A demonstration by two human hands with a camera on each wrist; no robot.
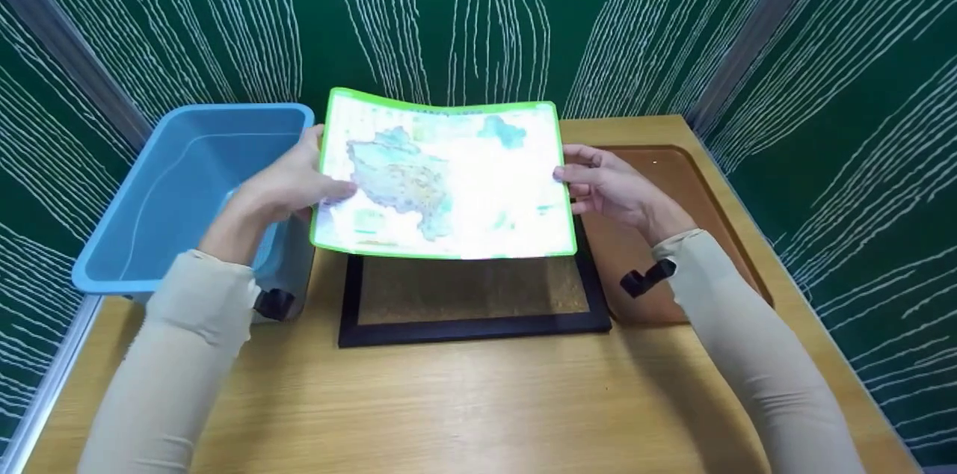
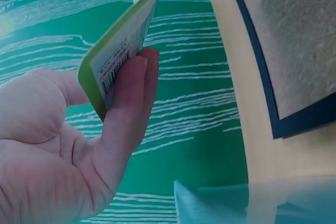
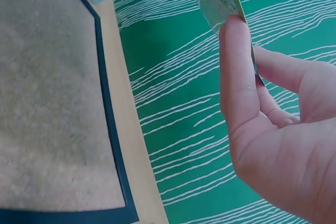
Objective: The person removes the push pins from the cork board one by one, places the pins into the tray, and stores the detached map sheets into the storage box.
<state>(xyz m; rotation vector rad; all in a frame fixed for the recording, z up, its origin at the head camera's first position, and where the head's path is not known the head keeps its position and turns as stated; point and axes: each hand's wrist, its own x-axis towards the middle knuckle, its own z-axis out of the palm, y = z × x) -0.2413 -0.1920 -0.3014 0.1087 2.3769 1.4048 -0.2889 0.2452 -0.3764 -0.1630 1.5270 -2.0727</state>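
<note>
Both hands hold up a thin map sheet (image 1: 404, 182) with a bright green border, its printed face toward the head camera and partly washed out by glare. My left hand (image 1: 288, 179) pinches its left edge, thumb on the front. In the left wrist view the fingers lie against the sheet's back, where a barcode (image 2: 108, 83) shows. At the opposite edge, my right hand (image 1: 609, 186) pinches the sheet between thumb and fingers. Below it on the table lies a dark-framed board (image 1: 471, 294) with a brownish speckled surface; the sheet hides its far part.
A blue plastic bin (image 1: 179, 190) stands at the left, beside the left forearm. On the right lies a brown tray (image 1: 695, 197), partly under the right hand. The wooden table (image 1: 463, 407) ends against green walls (image 1: 508, 18) with white wavy lines.
</note>
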